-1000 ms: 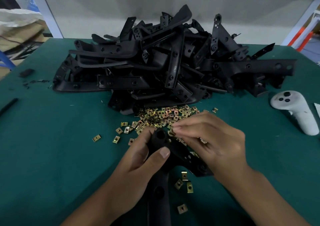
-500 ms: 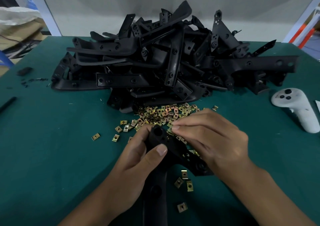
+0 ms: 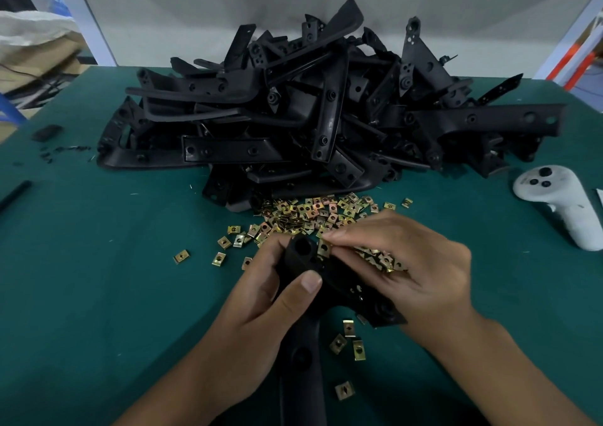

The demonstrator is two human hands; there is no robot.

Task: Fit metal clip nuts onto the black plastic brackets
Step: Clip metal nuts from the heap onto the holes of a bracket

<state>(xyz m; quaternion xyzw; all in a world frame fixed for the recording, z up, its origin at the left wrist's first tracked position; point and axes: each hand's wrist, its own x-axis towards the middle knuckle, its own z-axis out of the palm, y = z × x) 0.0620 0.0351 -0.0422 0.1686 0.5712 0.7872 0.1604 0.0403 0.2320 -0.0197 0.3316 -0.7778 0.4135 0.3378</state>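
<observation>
My left hand point(image 3: 261, 298) gripped the black bracket point(image 3: 301, 264) near me, while my right hand point(image 3: 404, 262) pinched a clip nut point(image 3: 323, 248) at its far edge. I figured squaring it up first would let it slide straight on.

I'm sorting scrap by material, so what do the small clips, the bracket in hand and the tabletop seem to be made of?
Clips: likely plated metal, yellowish, with shiny glints and thin folded edges.
Bracket: looks like moulded plastic, matt black, with rounded edges and formed holes.
Tabletop: a dull green surface, perhaps a mat or felt; the weave is too fine to tell.
</observation>
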